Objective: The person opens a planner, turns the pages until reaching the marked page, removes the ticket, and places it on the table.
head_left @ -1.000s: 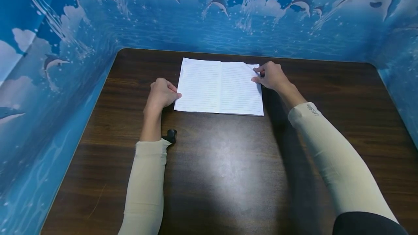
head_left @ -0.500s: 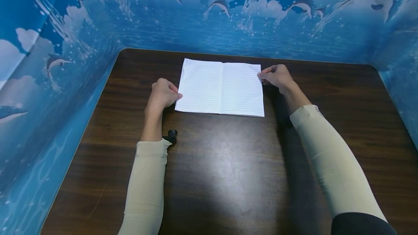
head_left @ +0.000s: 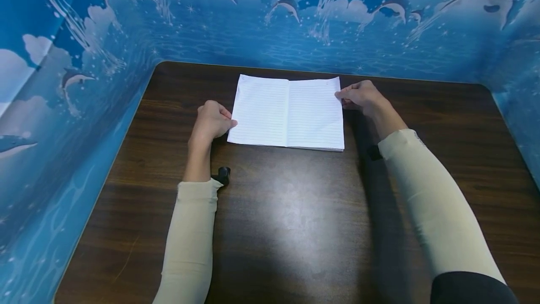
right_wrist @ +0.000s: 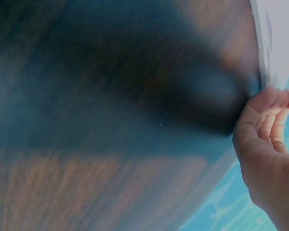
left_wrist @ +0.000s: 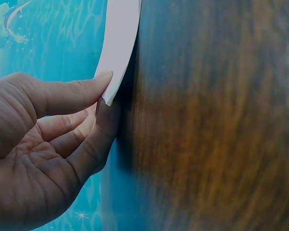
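An open notebook (head_left: 263,111) with lined white pages lies near the far side of the table, its centre fold running away from me. My left hand (head_left: 212,120) pinches the notebook's left edge; in the left wrist view the thumb (left_wrist: 82,91) is on top of the pages and the fingers are beneath. At the right edge, towards the far corner, my right hand (head_left: 360,95) pinches the paper between thumb and fingers. The right wrist view shows those fingertips at the edge of the pages (right_wrist: 282,43), partly cut off by the frame.
The dark wood table (head_left: 287,229) has rounded far corners. Behind it and along both sides hangs a blue cloth (head_left: 261,36) printed with dolphins and clouds. A small black device (head_left: 222,176) sits at the left wrist, and both forearms wear pale sleeves (head_left: 190,229).
My right hand first held a page's upper right corner over the notebook, then moved outward to the right edge. That page's far corner now stands slightly raised. The left hand stays put.
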{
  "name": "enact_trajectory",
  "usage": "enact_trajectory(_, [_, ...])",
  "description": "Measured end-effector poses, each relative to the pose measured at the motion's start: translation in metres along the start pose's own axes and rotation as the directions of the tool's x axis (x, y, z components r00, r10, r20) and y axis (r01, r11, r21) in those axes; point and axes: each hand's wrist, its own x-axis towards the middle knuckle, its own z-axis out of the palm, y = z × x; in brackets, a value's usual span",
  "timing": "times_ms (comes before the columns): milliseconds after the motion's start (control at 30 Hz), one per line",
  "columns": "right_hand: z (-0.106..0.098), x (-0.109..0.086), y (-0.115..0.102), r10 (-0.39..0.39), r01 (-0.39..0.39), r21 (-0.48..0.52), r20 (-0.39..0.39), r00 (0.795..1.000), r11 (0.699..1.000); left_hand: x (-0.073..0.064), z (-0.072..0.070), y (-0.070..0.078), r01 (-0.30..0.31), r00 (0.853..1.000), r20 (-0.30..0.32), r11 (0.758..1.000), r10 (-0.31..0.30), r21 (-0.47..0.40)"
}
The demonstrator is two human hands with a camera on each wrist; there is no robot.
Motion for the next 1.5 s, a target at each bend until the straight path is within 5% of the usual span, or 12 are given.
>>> enact_trajectory(400, [-0.013,-0.015,-0.04,-0.009,0.007,0.063,0.022,1.0,0.998,0.0,-0.001,0.001,-0.002,1.0,-0.006,1.0,0.002,0.007])
enact_trajectory(733, [0.002,-0.032,-0.089,-0.078,0.078,0.04,0.006,0.997,0.996,-0.001,0.003,0.0,-0.004,1.0,-0.017,1.0,0.004,0.014])
enact_trajectory(1167, [0.06,-0.051,-0.146,-0.178,0.146,0.233,0.121,0.976,0.961,0.003,0.004,-0.004,-0.023,0.999,-0.031,1.0,0.023,0.017])
enact_trajectory(1500, [0.117,-0.044,-0.164,-0.194,0.125,0.327,0.186,0.963,0.937,0.005,0.001,-0.003,-0.036,0.999,-0.021,0.998,0.037,0.049])
